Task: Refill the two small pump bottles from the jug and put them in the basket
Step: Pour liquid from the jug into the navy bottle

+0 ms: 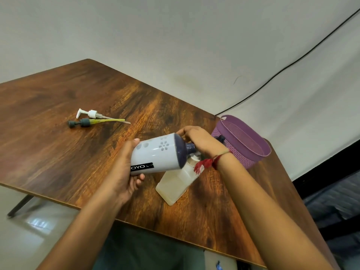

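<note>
The one camera sits on the person's head and looks forward and down over both forearms. The left grip [120, 168] and right grip [202, 141] on the jug [155, 154] sit close to the lens, just below mid-frame. The view is rolled, so the desk [78, 152] runs slantwise with its far corner at upper left. The wide lens also takes in the wall [175, 36] above, the purple basket [245, 158] at right and the floor [29, 230] at lower left.

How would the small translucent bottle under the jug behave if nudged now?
The small bottle looks mostly full of pale liquid, so probably bottom-heavy and steady. Both pump heads lie apart, so its neck seems open: tipping would likely spill.
</note>
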